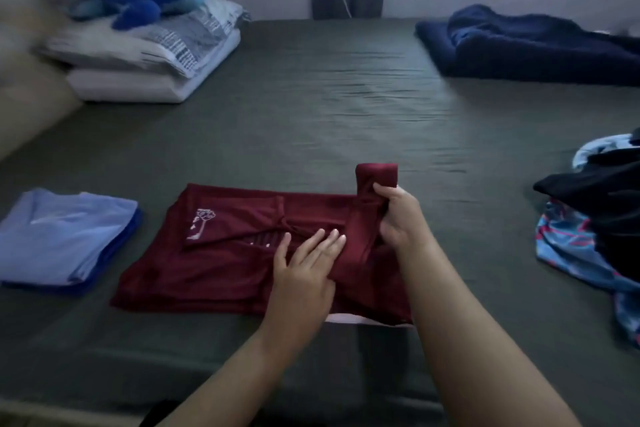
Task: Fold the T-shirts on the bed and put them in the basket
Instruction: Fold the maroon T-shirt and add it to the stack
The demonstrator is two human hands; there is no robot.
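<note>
The dark red T-shirt [221, 253] lay flat on the bed [329, 114], near the front edge and about in the middle. It was in the middle of being folded. The left hand [304, 274] lay flat on the cloth with straight fingers, pressing it down. The right hand [398, 215] had its fingers curled round the right end of the shirt and held it up off the bed, so a strip of red stuck up above the hand. That strip looked like a sleeve or a side edge, but the picture was too blurry to be sure.

A light blue folded shirt [65, 236] sat on the bed to the left, on top of a darker blue one. A heap of unfolded clothes [595, 225] waited at the right edge. No basket could be seen.

The next move would likely be to lay the lifted end over to the left, across the flat part. The left hand would need to hold the shirt so it did not slide, then smooth the new fold.
</note>
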